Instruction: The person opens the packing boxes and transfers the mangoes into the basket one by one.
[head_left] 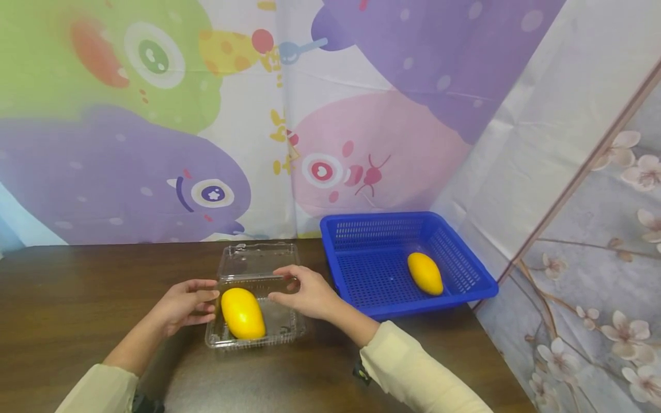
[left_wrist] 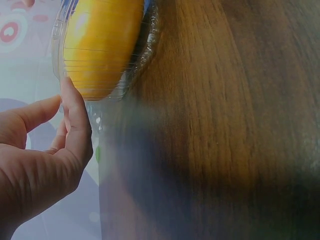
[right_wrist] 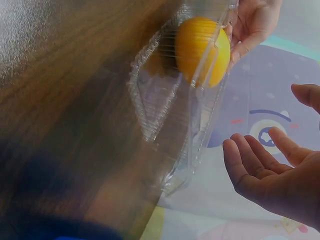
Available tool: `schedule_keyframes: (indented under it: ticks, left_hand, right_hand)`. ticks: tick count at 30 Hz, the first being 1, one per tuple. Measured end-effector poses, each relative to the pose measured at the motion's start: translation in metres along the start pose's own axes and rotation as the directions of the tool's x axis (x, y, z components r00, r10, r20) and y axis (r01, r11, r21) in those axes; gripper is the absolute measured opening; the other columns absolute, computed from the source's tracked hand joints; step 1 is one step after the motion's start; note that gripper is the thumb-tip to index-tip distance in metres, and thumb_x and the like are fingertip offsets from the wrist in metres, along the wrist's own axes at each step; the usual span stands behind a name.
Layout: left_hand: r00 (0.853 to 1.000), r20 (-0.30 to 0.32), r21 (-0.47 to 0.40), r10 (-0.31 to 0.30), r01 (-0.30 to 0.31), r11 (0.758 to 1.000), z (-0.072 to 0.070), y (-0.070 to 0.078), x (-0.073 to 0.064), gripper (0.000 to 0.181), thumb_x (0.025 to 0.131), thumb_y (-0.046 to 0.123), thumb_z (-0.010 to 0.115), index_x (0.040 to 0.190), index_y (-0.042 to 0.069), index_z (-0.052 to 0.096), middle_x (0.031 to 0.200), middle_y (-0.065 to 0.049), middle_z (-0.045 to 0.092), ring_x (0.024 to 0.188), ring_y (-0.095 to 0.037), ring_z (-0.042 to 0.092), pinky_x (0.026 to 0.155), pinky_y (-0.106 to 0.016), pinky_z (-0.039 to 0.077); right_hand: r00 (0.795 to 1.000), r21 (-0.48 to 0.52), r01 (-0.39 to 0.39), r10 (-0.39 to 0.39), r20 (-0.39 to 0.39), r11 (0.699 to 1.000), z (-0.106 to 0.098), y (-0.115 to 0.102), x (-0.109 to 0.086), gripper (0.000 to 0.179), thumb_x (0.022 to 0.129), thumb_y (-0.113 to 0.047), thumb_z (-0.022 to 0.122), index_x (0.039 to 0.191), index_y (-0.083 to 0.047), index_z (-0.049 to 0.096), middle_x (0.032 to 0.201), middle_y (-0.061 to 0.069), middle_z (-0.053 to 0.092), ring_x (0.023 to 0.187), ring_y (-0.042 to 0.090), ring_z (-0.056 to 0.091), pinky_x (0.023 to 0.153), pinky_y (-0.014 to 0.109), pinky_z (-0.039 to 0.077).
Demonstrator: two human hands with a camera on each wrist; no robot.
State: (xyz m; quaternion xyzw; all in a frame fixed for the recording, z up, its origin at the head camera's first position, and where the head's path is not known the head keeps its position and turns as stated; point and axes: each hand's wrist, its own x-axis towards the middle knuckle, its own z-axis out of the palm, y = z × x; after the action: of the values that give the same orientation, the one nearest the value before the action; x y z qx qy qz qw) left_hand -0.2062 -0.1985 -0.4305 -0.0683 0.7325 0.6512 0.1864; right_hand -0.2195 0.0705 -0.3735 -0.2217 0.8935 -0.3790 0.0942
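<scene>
A yellow mango (head_left: 242, 314) lies in the left part of a clear plastic clamshell box (head_left: 281, 327), whose hinged lid (head_left: 258, 261) is folded back toward the wall. My left hand (head_left: 185, 306) is at the box's left side, its extended fingertips right at the rim; the left wrist view shows the thumb and fingers (left_wrist: 75, 120) beside the clear wall. Over the box's right part hovers my right hand (head_left: 308, 293), thumb and fingers spread apart. Nothing is between them in the right wrist view, where the right hand (right_wrist: 280, 175) stands apart from the box.
A blue plastic basket (head_left: 356, 287) stands at the right on the brown wooden table (head_left: 103, 287), holding a second yellow mango (head_left: 426, 273). Behind the table hangs a cartoon-printed cloth (head_left: 258, 143). A flower-patterned panel (head_left: 594, 298) borders the right side.
</scene>
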Motion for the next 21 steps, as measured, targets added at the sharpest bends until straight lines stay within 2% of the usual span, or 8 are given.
schedule_keyframes:
  ticks: [7, 21]
  left_hand:
    - [1.000, 0.000, -0.004, 0.002, -0.002, 1.000, 0.000, -0.001, 0.001, 0.057, 0.094, 0.017, 0.055, 0.138, -0.008, 0.029, 0.101, -0.005, 0.054, 0.079, -0.014, 0.057, 0.074, -0.032, 0.060]
    - [1.000, 0.001, -0.009, -0.001, 0.001, 1.000, 0.000, 0.001, -0.001, 0.057, 0.094, 0.016, 0.056, 0.138, -0.008, 0.030, 0.101, -0.005, 0.054, 0.079, -0.014, 0.057, 0.075, -0.032, 0.060]
  right_hand:
    - [1.000, 0.001, -0.007, 0.007, 0.024, 1.000, 0.008, 0.001, 0.000, 0.049, 0.081, -0.036, 0.071, 0.123, -0.014, 0.059, 0.117, 0.009, 0.061, 0.099, 0.021, 0.059, 0.073, 0.019, 0.050]
    - [0.999, 0.016, 0.017, -0.017, 0.044, 1.000, 0.026, 0.005, 0.004, 0.047, 0.082, -0.033, 0.071, 0.123, -0.012, 0.059, 0.119, 0.011, 0.061, 0.099, 0.021, 0.060, 0.078, 0.019, 0.051]
